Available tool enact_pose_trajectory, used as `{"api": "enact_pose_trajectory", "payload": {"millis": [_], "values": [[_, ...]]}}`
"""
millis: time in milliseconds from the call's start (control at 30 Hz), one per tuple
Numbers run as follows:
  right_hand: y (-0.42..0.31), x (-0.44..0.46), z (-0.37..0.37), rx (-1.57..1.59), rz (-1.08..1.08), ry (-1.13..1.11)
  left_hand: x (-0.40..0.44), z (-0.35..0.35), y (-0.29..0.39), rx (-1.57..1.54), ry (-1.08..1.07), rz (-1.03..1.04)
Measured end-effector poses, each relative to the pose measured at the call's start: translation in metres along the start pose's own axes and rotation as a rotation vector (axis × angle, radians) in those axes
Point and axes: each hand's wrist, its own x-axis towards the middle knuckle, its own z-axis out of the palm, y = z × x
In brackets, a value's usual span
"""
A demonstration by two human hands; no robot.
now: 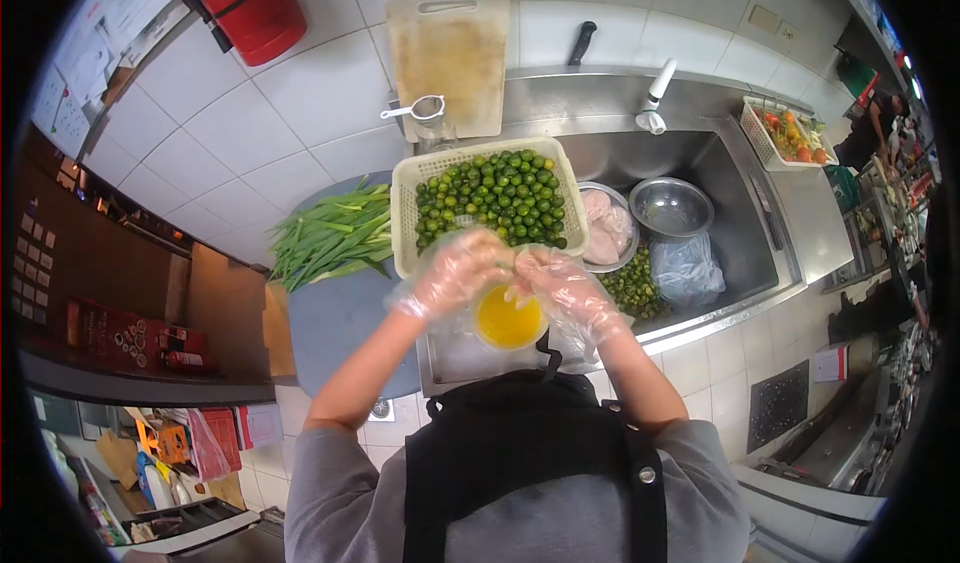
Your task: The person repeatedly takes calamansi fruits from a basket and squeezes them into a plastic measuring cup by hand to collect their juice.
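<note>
Both my hands wear clear plastic gloves and meet above a container of yellow-orange juice (510, 317). My left hand (460, 269) has its fingers curled together over the container's left side. On the other side my right hand (565, 285) is closed too, its fingertips close to the left ones. Whatever they pinch is too small and hidden to make out. Just beyond the hands stands a cream plastic basket (404, 208) filled with small green citrus fruits (495, 195). Cut green citrus pieces (637, 291) lie in the sink to the right of my right hand.
Long green leaves (338, 231) lie left of the basket on a grey round surface (345, 328). In the sink (745, 188) are a bowl of raw meat (605, 231), a metal bowl (672, 206) and a plastic bag (688, 271). A cutting board (450, 58) leans behind; a vegetable basket (765, 145) sits right.
</note>
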Motion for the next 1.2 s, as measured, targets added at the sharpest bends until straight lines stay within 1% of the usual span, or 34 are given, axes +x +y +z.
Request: {"api": "enact_pose_trajectory", "payload": {"millis": [33, 67, 100, 133, 200, 233, 267, 300, 333, 367, 433, 467, 533, 567, 600, 633, 667, 700, 767, 833, 867, 967, 1033, 1067, 1100, 1133, 1167, 1200], "values": [[0.002, 0.004, 0.003, 0.236, 0.147, -0.117, -0.005, 0.001, 0.011, 0.007, 0.027, -0.001], [0.004, 0.006, 0.004, 0.232, 0.149, -0.126, -0.010, 0.001, 0.016, 0.014, 0.055, -0.003], [0.005, 0.006, 0.004, 0.247, 0.149, -0.176, -0.016, 0.004, 0.013, -0.060, 0.049, -0.056], [0.005, 0.006, 0.005, 0.263, 0.151, -0.224, -0.022, 0.008, 0.012, -0.061, 0.053, -0.061], [-0.002, 0.000, 0.006, 0.233, 0.154, -0.228, -0.033, 0.017, 0.011, -0.185, 0.113, -0.178], [-0.006, -0.003, 0.006, 0.206, 0.151, -0.229, -0.038, 0.023, 0.008, -0.187, 0.115, -0.179], [-0.004, -0.004, 0.005, 0.203, 0.151, -0.228, -0.042, 0.028, 0.005, -0.326, 0.127, -0.171], [-0.001, -0.005, 0.002, 0.087, 0.151, -0.259, -0.043, 0.030, 0.006, -0.465, 0.139, -0.160], [0.001, -0.005, 0.001, -0.031, 0.149, -0.288, -0.045, 0.032, 0.008, -0.465, 0.138, -0.155], [0.003, -0.007, 0.002, -0.032, 0.146, -0.283, -0.048, 0.035, 0.012, -0.490, 0.122, -0.263], [0.010, -0.013, 0.009, -0.312, -0.016, -0.256, -0.055, 0.044, 0.019, -0.551, 0.105, -0.447], [0.018, -0.013, 0.013, -0.313, -0.018, -0.254, -0.060, 0.051, 0.019, -0.550, 0.105, -0.444], [0.036, -0.014, 0.019, -0.630, -0.461, -0.080, -0.068, 0.060, 0.021, -0.551, 0.177, -0.524], [0.042, -0.019, 0.021, -0.685, -0.384, -0.095, -0.069, 0.062, 0.021, -0.551, 0.175, -0.521], [0.044, -0.020, 0.021, -0.685, -0.385, -0.091, -0.069, 0.061, 0.022, -0.425, 0.139, -0.489], [0.048, -0.021, 0.020, -0.794, -0.389, -0.122, -0.070, 0.061, 0.024, -0.300, 0.104, -0.459], [0.051, -0.022, 0.020, -0.904, -0.394, -0.154, -0.070, 0.061, 0.024, -0.298, 0.104, -0.460], [0.061, -0.020, 0.019, -0.903, -0.396, -0.154, -0.070, 0.062, 0.025, -0.258, 0.098, -0.470], [0.082, -0.016, 0.017, -0.862, -0.504, -0.156, -0.068, 0.066, 0.027, -0.218, 0.092, -0.481], [0.083, -0.018, 0.021, -0.841, -0.492, -0.140, -0.065, 0.069, 0.029, -0.109, 0.057, -0.508], [0.084, -0.017, 0.023, -0.820, -0.478, -0.123, -0.067, 0.074, 0.026, -0.109, 0.058, -0.508], [0.065, -0.020, 0.029, -0.844, -0.496, -0.091, -0.077, 0.097, 0.010, -0.150, 0.037, -0.512], [0.068, -0.019, 0.030, -0.887, -0.481, -0.076, -0.074, 0.103, 0.010, -0.438, 0.129, -0.523], [0.070, -0.019, 0.031, -0.930, -0.467, -0.061, -0.075, 0.104, 0.012, -0.439, 0.127, -0.524], [0.066, -0.020, 0.032, -0.929, -0.466, -0.061, -0.068, 0.095, 0.023, -0.331, 0.145, -0.514], [0.061, -0.021, 0.033, -0.783, -0.433, -0.012, -0.064, 0.090, 0.028, -0.223, 0.163, -0.502], [0.058, -0.020, 0.033, -0.638, -0.399, 0.036, -0.064, 0.089, 0.025, -0.223, 0.164, -0.501], [0.062, -0.016, 0.033, -0.639, -0.400, 0.037, -0.066, 0.084, 0.020, -0.299, 0.114, -0.540]]}}
